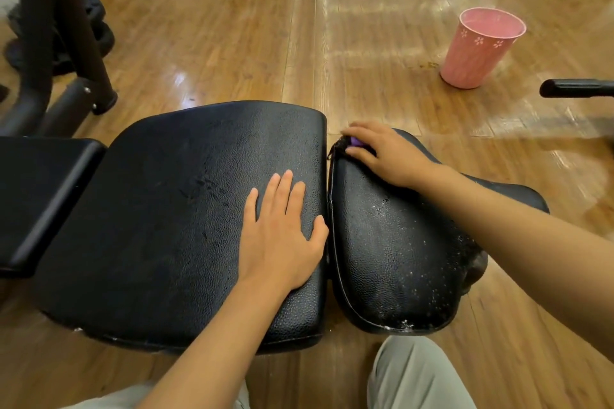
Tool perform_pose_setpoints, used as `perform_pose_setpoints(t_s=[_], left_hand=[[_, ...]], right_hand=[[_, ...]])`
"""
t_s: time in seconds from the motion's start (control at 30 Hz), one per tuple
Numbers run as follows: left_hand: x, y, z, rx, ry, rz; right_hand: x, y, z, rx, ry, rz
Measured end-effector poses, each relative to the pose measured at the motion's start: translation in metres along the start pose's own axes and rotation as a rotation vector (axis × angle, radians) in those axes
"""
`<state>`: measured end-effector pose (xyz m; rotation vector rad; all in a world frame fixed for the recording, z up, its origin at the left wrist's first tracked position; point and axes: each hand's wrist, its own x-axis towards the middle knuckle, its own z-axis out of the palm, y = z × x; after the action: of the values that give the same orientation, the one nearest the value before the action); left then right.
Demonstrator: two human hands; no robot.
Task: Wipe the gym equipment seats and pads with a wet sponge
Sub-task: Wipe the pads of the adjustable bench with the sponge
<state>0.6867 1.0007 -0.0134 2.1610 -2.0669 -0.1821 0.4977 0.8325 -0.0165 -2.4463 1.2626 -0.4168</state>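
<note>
Two black padded bench sections lie side by side. On the big back pad (172, 209) my left hand (282, 236) rests flat, fingers straight, near its right edge. My right hand (382, 151) grips a purple sponge (356, 142) at the far corner of the smaller seat pad (392, 256); only a sliver of the sponge shows between the fingers. White flecks and droplets speckle the seat pad's right side and front rim.
A pink bucket (478, 50) stands on the wooden floor (249, 43) at the far right. Black machine frame legs (66, 43) rise at the far left, with another black pad (36, 196) at the left edge. A black handle (574, 88) juts in from the right. My knees show below.
</note>
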Motion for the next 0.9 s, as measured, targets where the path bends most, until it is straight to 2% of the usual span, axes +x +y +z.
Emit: perform_pose_setpoints(t_s=[0.1, 0.17, 0.37, 0.53, 0.67, 0.77, 0.9], left_hand=[[0.0, 0.001, -0.002, -0.015, 0.007, -0.004], [0.0, 0.0, -0.001, -0.002, -0.005, -0.003], [0.001, 0.0, 0.0, 0.02, -0.015, -0.01], [0.002, -0.001, 0.002, 0.026, -0.001, -0.011], [0.001, -0.001, 0.002, 0.027, -0.006, -0.011], [0.001, -0.001, 0.001, 0.02, -0.014, -0.012], [0.001, -0.001, -0.001, 0.005, -0.015, -0.012]], right_hand=[[0.026, 0.007, 0.003, -0.02, 0.031, 0.133], [0.026, 0.005, 0.006, -0.049, 0.045, 0.146], [-0.031, -0.023, 0.009, -0.064, 0.012, -0.075], [-0.108, -0.062, 0.018, -0.07, -0.108, -0.291], [-0.12, -0.064, 0.014, -0.087, -0.165, -0.36], [-0.09, -0.052, 0.011, -0.097, -0.185, -0.319], [-0.052, -0.042, 0.01, -0.074, -0.054, -0.098]])
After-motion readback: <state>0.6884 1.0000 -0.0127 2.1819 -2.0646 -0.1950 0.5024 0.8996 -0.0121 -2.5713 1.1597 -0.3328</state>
